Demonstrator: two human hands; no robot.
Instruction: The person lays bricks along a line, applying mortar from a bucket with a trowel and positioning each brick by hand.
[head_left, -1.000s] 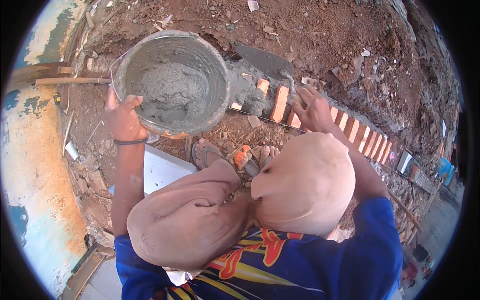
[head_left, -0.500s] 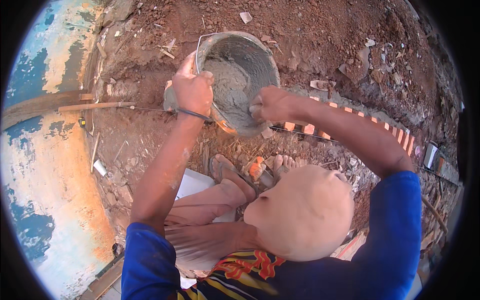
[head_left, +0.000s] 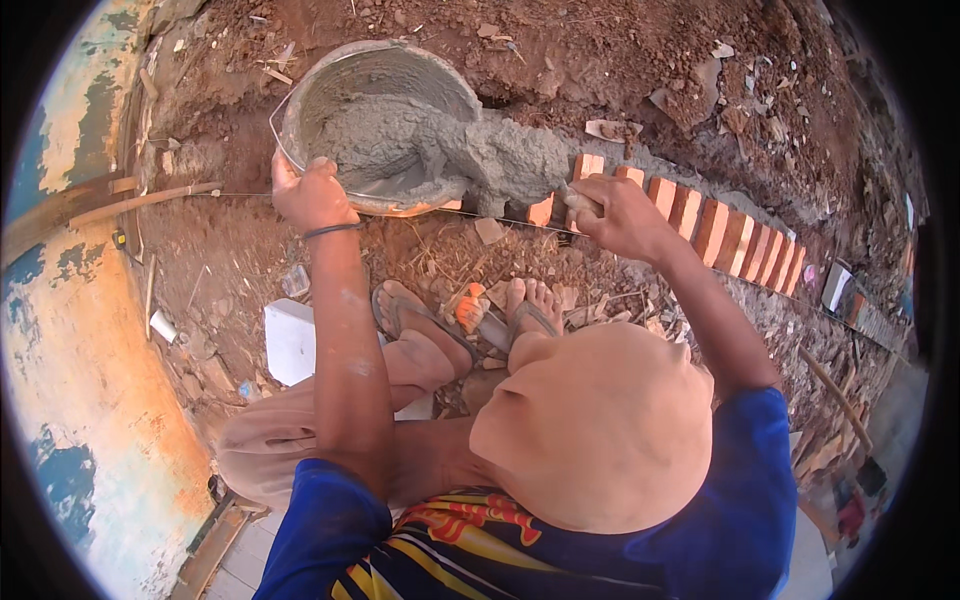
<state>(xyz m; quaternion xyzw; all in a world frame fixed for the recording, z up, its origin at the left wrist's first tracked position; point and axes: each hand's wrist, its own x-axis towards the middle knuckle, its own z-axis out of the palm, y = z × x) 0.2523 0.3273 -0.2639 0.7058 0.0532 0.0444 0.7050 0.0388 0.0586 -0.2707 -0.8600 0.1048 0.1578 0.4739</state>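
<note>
A mortar bucket point(head_left: 300, 125) is tilted with its wide mouth showing, and its thin wire handle hangs at the left rim. My left hand point(head_left: 315, 197) is closed on the near left rim. Wet grey mortar point(head_left: 375, 135) fills its lower part and spills past the right rim in a thick heap point(head_left: 515, 160). At the heap's right end my right hand point(head_left: 625, 215) is closed round a short, smeared handle point(head_left: 585, 200), apparently a trowel's; its blade is hidden under mortar. Below and beside that hand runs a row of orange bricks point(head_left: 712, 232).
A taut string point(head_left: 240, 194) runs along the bricks. Peeling blue and orange wall point(head_left: 120, 370) stands left, with a wooden stick point(head_left: 145, 205) beside it. My sandalled feet point(head_left: 420, 325) are on rubble near an orange object point(head_left: 470, 308) and a white block point(head_left: 290, 342). Loose soil lies beyond.
My right hand has moved out of the bucket to the right, and mortar now stretches from the bucket toward the bricks. Bucket and left hand appear further left in the view.
</note>
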